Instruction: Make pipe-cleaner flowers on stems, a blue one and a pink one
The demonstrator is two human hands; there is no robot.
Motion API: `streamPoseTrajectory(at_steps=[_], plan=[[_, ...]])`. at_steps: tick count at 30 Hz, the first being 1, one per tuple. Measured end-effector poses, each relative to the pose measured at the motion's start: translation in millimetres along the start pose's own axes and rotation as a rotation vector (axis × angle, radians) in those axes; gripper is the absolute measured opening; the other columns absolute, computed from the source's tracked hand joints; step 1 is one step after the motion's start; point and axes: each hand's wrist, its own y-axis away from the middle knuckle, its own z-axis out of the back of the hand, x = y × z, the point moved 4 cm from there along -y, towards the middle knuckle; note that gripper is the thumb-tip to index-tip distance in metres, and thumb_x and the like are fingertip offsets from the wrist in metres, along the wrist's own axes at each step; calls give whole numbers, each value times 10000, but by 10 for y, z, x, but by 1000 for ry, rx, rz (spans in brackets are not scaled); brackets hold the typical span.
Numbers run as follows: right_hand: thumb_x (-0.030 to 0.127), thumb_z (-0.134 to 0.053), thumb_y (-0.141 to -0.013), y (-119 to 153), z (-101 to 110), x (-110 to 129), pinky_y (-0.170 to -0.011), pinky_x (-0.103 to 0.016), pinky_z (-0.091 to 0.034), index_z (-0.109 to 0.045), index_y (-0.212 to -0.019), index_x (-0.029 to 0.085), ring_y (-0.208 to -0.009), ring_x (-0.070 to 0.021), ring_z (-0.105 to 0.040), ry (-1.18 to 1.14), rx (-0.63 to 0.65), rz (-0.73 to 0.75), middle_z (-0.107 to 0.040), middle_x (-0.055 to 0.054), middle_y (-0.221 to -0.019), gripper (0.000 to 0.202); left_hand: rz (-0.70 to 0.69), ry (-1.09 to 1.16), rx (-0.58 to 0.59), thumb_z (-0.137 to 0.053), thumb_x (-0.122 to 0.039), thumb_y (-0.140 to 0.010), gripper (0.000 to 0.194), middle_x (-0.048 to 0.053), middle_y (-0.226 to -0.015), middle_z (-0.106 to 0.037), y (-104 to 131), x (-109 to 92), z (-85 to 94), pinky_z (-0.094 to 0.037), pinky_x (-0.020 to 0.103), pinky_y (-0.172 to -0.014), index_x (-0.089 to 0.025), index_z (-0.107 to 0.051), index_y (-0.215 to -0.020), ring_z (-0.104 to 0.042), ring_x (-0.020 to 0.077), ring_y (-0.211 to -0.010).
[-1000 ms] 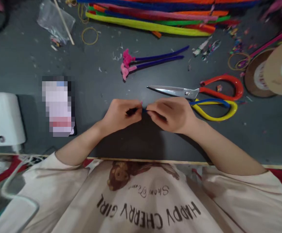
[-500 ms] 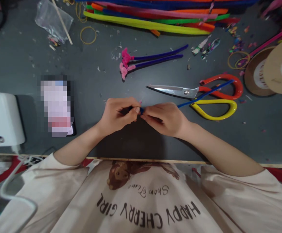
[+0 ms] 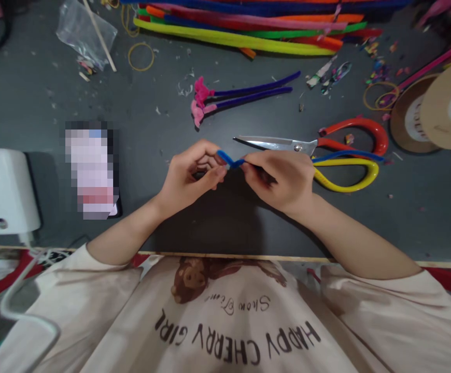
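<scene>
A blue pipe cleaner (image 3: 235,164) runs between my hands, its short end bent into a V. My right hand (image 3: 282,181) pinches it close to the bend, and its long tail passes behind that hand and out over the scissors. My left hand (image 3: 190,171) is curled at the bent end, with the thumb and a fingertip touching it. Just beyond my right hand lie the scissors (image 3: 297,147), with a red and a yellow handle. Two purple pipe-cleaner stems with pink twisted heads (image 3: 200,101) lie farther back.
A bundle of coloured pipe cleaners (image 3: 233,36) lies along the back. A phone (image 3: 93,168) and a white device with a cable (image 3: 5,191) are on the left. Ribbon spools (image 3: 437,111) stand at the right. Rubber bands (image 3: 140,56), a plastic bag (image 3: 75,31) and scraps are scattered about.
My hands have moved slightly apart, the right one to the right with the pipe cleaner. The bent blue end now shows between them, and the tail has dropped lower over the scissors.
</scene>
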Motion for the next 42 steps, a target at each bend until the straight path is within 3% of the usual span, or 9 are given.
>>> streamPoseTrajectory(at_steps=[3,7,21,31,34,42], plan=[[151,-552,-862,5,24,38,-494,-237,-360,-606,-748,203,-460,-78,-485,123,-88,57,-574,65,-507,136,95,145,0,-665,-445,-838,283,-31,-633,-621,-7,29,-42,-517,152,-478,-173,-587,-857,-596,56,-516],[154,-551,-866,13,0,87,-473,-238,-347,-622,-757,200,-457,-80,-487,241,-95,118,-567,68,-493,139,187,133,9,-663,-491,-826,360,-20,-608,-631,6,31,-86,-497,127,-468,-148,-595,-738,-593,40,-488],[153,-542,-894,50,-38,131,-486,-261,-323,-666,-744,184,-485,-85,-481,242,-53,110,-603,27,-523,196,206,18,-4,-614,-444,-873,369,-8,-601,-639,-12,30,-54,-462,127,-480,-141,-557,-671,-572,33,-482],[192,-454,-944,71,-50,54,-492,-252,-306,-665,-797,192,-482,-78,-482,147,58,142,-615,33,-557,257,245,157,94,-623,-319,-885,245,-16,-614,-649,-45,7,-21,-482,130,-495,-138,-626,-720,-582,33,-499],[237,-418,-959,68,-57,7,-506,-258,-306,-665,-800,207,-503,-87,-495,98,163,98,-622,23,-582,295,298,230,122,-648,-351,-868,272,-15,-610,-653,-49,32,-8,-487,142,-479,-145,-626,-693,-589,43,-490],[235,-456,-941,11,7,-42,-510,-250,-319,-670,-834,231,-525,-86,-512,-98,255,66,-617,30,-598,239,392,343,197,-710,-500,-784,346,-17,-555,-636,-49,64,-5,-467,169,-398,-172,-642,-701,-587,77,-452]])
